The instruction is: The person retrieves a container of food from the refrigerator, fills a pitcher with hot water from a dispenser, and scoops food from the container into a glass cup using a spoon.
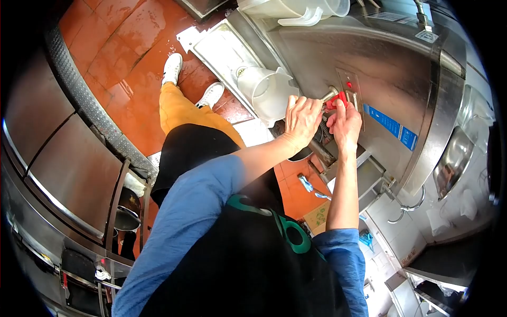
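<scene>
My right hand (346,124) pinches a red handle (342,98) at the front of a stainless steel machine. Beside it, my left hand (303,122) is closed, its fingers curled against a short metal pipe fitting (330,94). What lies inside those left fingers is hidden. Under and left of the hands stands a translucent white plastic jug (266,90). It rests on a metal ledge (222,50) near the floor. Just above the red handle, a small red light (349,84) shows on the steel panel (311,58).
Another translucent jug (301,10) sits on top of the machine. A blue label strip (391,127) runs along its front. The tiled floor (127,31) looks wet. Steel cabinets (74,169) stand at the left. A steel bowl (454,161) and a metal hook (409,206) are at the right.
</scene>
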The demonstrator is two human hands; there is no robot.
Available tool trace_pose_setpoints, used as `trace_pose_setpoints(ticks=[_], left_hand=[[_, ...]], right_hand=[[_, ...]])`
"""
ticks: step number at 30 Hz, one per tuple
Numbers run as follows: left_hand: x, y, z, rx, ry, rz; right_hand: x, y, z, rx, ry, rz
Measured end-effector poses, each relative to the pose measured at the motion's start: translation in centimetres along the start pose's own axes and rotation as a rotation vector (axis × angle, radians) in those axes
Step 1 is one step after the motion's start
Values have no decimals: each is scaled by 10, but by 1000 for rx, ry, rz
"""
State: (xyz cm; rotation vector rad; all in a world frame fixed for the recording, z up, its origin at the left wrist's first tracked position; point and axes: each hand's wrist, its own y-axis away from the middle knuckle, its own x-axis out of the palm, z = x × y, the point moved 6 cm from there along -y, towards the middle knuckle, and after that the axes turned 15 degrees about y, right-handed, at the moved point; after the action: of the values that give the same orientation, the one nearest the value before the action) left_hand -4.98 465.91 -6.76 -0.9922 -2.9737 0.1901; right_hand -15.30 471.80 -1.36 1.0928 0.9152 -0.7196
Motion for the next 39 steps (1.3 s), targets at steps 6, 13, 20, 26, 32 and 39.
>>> trace_pose_setpoints(ticks=[6, 13, 20, 26, 32, 39], left_hand=[[0, 1, 0, -11, -5, 12], [2, 3, 4, -6, -24, 7], [2, 4, 3, 12, -49, 74], [0, 3, 3, 42, -49, 53], [0, 1, 3, 58, -43, 23], [-30, 0, -4, -59, 41, 53]], right_hand=[[-1, -5, 0, -3, 87, -7], [0, -17, -1, -71, 287, -43], [4, -1, -7, -46, 32, -56], [8, 7, -6, -49, 20, -159], [8, 5, 1, -179, 258, -224], [-8, 44, 38, -291, -76, -566]])
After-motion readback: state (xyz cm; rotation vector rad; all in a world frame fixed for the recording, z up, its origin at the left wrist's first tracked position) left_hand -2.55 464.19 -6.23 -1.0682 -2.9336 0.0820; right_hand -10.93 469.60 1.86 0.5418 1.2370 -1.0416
